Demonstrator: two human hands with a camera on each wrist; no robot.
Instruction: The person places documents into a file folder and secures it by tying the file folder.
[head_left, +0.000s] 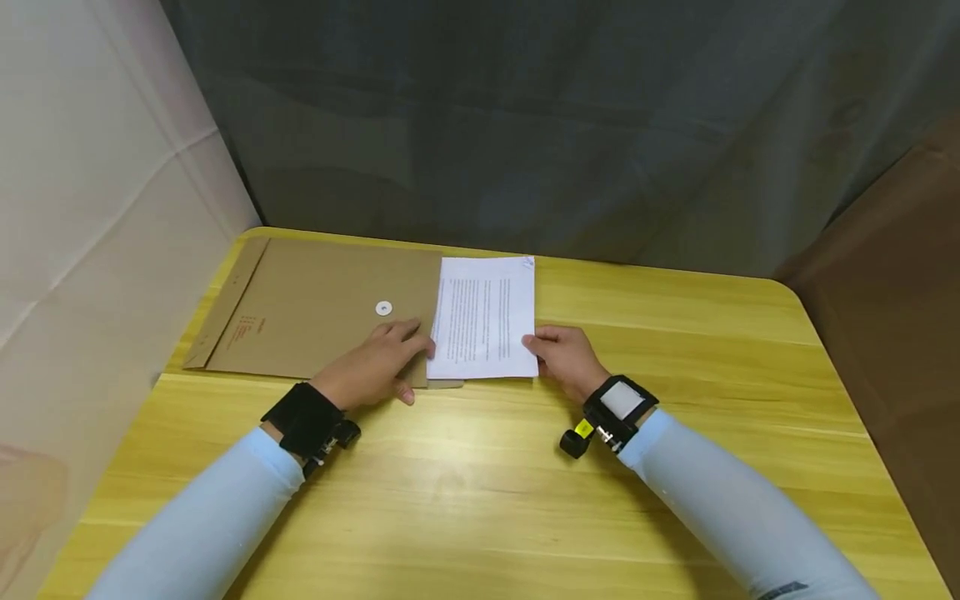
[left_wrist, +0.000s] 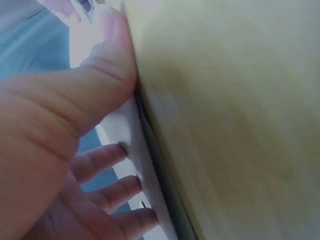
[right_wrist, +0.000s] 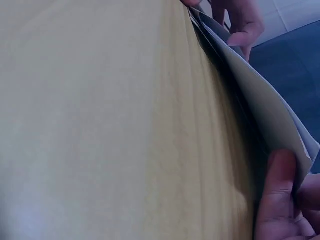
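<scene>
R hand [head_left: 567, 358] pinches paper [head_left: 486, 317] edge.

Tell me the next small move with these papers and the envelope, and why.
Probably slide the papers left, further into the envelope. The right hand pinches their right edge, the left hand presses the envelope at its mouth, and most of the sheets lie outside.

Brown envelope [head_left: 315, 312], white printed paper [head_left: 483, 317]

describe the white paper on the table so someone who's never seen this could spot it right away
On the yellow wooden table, look at the far middle, where a big brown envelope lies. The paper sticks out of its right end, between the left hand and right hand. It alone is white with printed text.
</scene>
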